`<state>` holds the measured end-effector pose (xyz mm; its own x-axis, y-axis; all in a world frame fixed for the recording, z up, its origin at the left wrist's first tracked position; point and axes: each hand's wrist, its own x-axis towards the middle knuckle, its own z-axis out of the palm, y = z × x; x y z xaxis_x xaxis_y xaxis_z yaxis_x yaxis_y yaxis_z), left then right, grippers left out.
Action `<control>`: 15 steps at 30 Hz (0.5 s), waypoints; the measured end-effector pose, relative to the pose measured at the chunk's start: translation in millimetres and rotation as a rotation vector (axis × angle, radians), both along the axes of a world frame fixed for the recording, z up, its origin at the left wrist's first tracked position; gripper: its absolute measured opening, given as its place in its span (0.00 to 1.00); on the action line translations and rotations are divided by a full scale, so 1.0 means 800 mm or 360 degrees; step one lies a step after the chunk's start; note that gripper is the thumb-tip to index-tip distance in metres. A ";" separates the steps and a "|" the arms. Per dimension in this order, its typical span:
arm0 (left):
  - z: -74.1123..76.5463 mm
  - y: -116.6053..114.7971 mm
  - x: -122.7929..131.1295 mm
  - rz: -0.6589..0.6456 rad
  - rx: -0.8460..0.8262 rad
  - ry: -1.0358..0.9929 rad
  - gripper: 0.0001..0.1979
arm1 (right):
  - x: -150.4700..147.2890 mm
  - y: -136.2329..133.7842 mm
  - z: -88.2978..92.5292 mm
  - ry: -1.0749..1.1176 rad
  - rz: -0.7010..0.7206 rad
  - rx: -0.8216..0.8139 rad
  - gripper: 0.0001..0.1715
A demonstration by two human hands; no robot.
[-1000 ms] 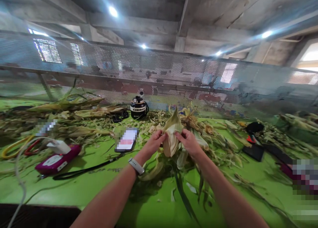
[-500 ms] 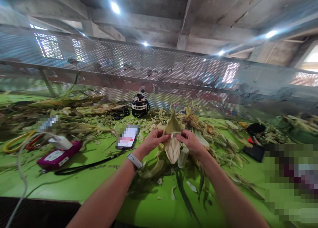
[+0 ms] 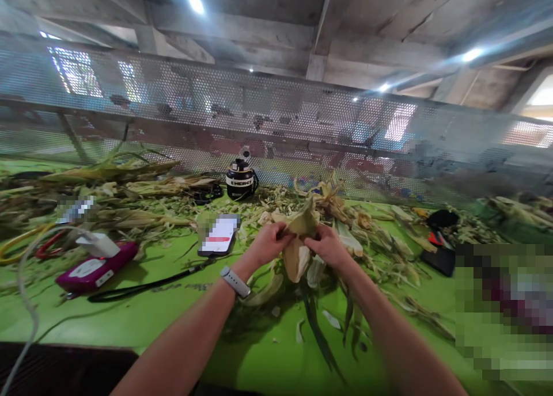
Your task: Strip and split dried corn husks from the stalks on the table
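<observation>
Over the green table (image 3: 129,321) I hold an ear of corn in its pale husk (image 3: 301,235). My left hand (image 3: 270,242), with a grey watch on the wrist, is closed on the husk's left side. My right hand (image 3: 328,245) is closed on its right side. The two hands meet at the top of the ear, and a husk leaf hangs down below them. Loose husk leaves (image 3: 319,327) lie on the table under my hands.
A phone (image 3: 219,235) with a black strap lies left of my hands, a magenta device (image 3: 93,268) with a white plug farther left. A black canister (image 3: 240,181) stands by the perforated metal fence (image 3: 276,125). Husk piles (image 3: 129,200) cover the back; black items (image 3: 440,258) sit at the right.
The pointed husk tip that stood upright has been bent down and forward. My hands have closed tighter together on the top of the ear.
</observation>
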<state>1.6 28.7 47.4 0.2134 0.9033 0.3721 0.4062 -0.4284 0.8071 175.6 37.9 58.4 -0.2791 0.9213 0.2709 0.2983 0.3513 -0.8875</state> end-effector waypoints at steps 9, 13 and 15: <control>0.003 0.002 -0.007 -0.0234 0.0045 0.0043 0.09 | 0.007 0.006 0.000 -0.0225 0.0077 0.0209 0.08; 0.003 0.001 -0.006 -0.0236 0.0043 0.0049 0.08 | 0.006 0.001 0.000 -0.0289 0.0074 0.0264 0.07; 0.002 0.001 -0.006 -0.0247 0.0023 0.0052 0.08 | 0.004 0.000 0.001 -0.0270 0.0013 0.0219 0.07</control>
<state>-3.2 29.6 49.4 0.3623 0.8532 0.3752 0.3604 -0.4995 0.7878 178.7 37.8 59.4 -0.3389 0.8762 0.3426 0.4359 0.4689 -0.7682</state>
